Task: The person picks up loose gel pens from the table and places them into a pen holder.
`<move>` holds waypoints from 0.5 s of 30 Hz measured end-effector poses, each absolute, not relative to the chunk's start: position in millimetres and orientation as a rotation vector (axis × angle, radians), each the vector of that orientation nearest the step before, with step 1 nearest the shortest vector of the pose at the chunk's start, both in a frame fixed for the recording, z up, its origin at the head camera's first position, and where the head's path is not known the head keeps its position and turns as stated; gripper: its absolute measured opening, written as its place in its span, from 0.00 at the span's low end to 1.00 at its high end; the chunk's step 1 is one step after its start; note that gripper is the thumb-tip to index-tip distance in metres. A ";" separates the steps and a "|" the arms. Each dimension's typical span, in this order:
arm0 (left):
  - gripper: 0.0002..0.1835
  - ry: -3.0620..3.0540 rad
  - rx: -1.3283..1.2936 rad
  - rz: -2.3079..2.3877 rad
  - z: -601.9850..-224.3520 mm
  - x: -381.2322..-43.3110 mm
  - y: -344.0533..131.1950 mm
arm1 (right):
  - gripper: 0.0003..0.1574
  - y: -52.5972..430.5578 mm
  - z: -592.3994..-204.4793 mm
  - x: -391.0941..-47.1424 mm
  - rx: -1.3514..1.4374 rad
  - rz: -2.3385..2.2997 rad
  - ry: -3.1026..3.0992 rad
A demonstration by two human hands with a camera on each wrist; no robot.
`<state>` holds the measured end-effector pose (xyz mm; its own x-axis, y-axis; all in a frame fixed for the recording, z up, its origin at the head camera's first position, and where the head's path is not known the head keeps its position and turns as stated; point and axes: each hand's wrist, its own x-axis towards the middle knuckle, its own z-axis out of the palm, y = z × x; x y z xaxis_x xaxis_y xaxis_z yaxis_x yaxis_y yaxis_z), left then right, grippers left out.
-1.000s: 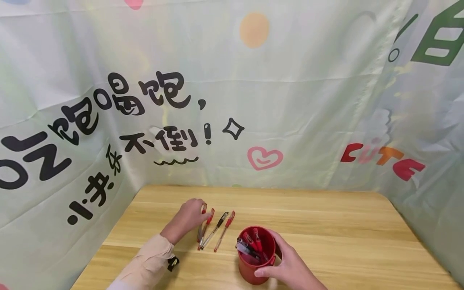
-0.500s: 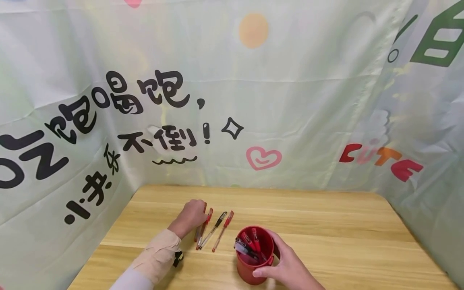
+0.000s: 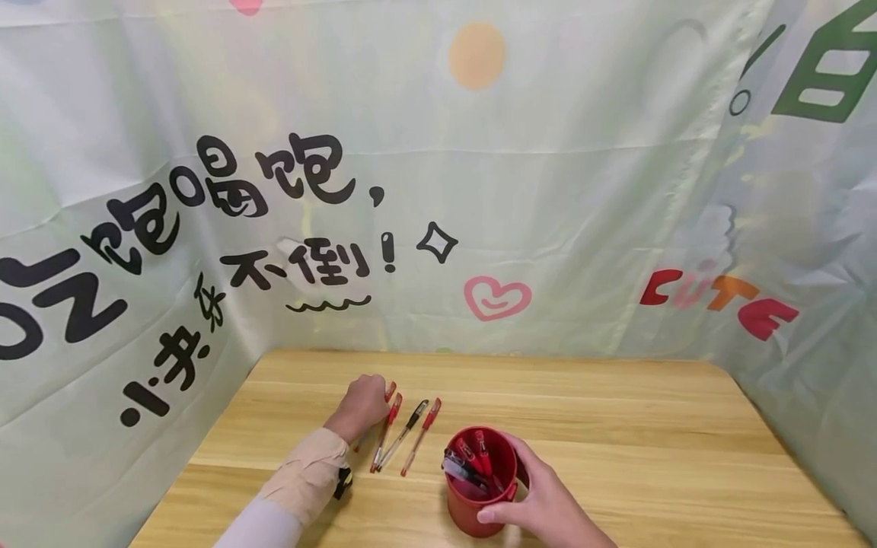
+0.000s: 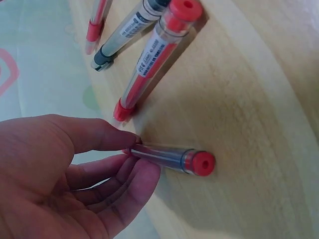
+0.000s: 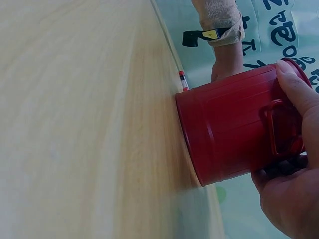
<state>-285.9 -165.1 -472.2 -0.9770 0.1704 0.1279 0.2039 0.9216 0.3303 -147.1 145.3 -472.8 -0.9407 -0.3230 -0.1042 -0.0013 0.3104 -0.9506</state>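
Observation:
At the left of the table, my left hand (image 3: pixel 361 409) pinches a red-capped gel pen (image 4: pixel 172 159) between thumb and fingers; in the left wrist view its red end plug points away from the palm. Beside it on the table lie a red pen (image 3: pixel 387 434), a black pen (image 3: pixel 403 434) and another red pen (image 3: pixel 422 436), roughly side by side. My right hand (image 3: pixel 548 491) holds a red pen cup (image 3: pixel 473 519) by its right side, thumb near the rim. Several red and dark pens (image 3: pixel 473 460) lean inside the cup. The right wrist view shows the cup's small handle (image 5: pixel 284 127).
The wooden table (image 3: pixel 617 426) is bounded by a pale printed cloth (image 3: pixel 575 228) behind and at both sides. A black strap (image 3: pixel 343 482) hangs at the left wrist, below a beige wrap (image 3: pixel 304 468).
The lower end of the pinched pen has swung left, away from the other pens. My left hand has shifted only slightly; the right hand and the cup stay in place.

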 end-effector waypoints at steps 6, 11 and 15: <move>0.28 -2.987 -0.234 -0.605 -471.6 -286.0 -166.7 | 0.66 143.2 -472.6 -146.7 -0.280 -1.665 2.299; 0.28 -2.995 -0.202 -0.629 -473.8 -289.5 -168.2 | 0.65 142.5 -472.2 -146.3 -0.266 -1.662 2.319; 0.27 -2.997 -0.167 -0.685 -475.9 -290.3 -171.1 | 0.65 142.3 -472.3 -146.3 -0.255 -1.657 2.321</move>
